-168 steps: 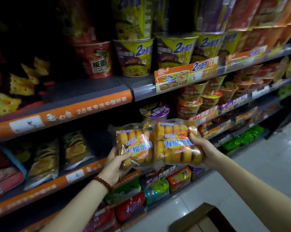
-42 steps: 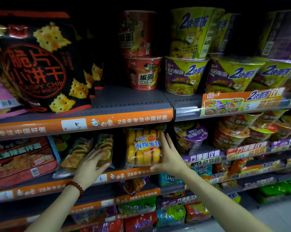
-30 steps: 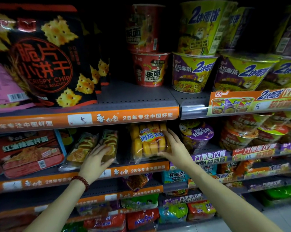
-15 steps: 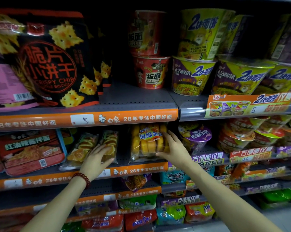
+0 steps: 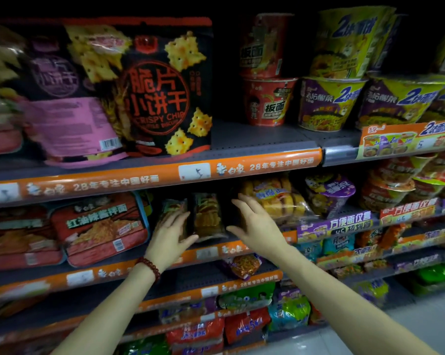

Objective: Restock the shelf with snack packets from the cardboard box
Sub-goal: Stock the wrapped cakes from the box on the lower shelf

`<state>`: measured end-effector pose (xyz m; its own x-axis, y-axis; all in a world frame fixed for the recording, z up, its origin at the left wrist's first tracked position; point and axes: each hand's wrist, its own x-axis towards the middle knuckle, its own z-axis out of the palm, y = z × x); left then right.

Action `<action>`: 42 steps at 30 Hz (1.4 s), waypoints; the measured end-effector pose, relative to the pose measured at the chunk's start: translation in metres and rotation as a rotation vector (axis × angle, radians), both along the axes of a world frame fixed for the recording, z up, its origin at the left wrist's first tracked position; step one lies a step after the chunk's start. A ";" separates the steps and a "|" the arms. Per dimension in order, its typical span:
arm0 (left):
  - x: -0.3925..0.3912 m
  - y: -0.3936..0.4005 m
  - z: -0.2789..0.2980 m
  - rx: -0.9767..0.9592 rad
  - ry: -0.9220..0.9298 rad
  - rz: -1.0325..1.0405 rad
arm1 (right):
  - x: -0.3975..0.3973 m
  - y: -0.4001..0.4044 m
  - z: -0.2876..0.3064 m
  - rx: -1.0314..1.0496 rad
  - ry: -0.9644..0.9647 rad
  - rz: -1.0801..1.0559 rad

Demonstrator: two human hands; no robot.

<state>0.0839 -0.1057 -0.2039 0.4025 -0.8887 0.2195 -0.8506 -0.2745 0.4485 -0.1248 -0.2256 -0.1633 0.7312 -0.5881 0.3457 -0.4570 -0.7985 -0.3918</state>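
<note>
Head view showed both hands spread, holding nothing: the left hand [image 5: 170, 235] touched a clear snack packet [image 5: 208, 217], the right hand [image 5: 254, 222] hovered beside it. Yellow cake packets [image 5: 276, 198] already sat on the shelf [image 5: 149, 179]. Best squared upright with flat palms, gently.

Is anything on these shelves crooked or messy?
Yes. On the top shelf, a pink packet lies tipped over, back side out with its barcode showing, leaning on the upright cracker bag. Nothing looks spilled or torn.
</note>
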 end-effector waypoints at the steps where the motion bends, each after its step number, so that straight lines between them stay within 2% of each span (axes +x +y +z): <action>1: 0.009 0.009 -0.001 0.013 0.003 0.013 | 0.011 0.009 -0.004 0.028 0.009 0.017; 7: 0.032 0.034 -0.011 0.003 0.208 0.028 | 0.067 0.037 -0.032 0.233 0.093 -0.031; 10: 0.028 0.031 -0.016 -0.039 0.265 0.064 | 0.085 0.036 -0.043 0.231 0.114 -0.118; 18: 0.026 0.024 -0.024 -0.099 0.232 0.137 | 0.111 0.034 -0.051 0.129 0.224 -0.268; 25: 0.008 0.000 -0.017 -0.088 0.272 0.121 | 0.086 0.020 -0.048 0.184 0.174 -0.315; 31: -0.005 -0.002 -0.023 -0.140 0.357 0.093 | 0.059 0.013 -0.059 0.215 0.065 -0.205; 42: 0.004 0.001 -0.029 -0.129 0.388 0.090 | 0.047 0.014 -0.061 0.213 0.015 -0.137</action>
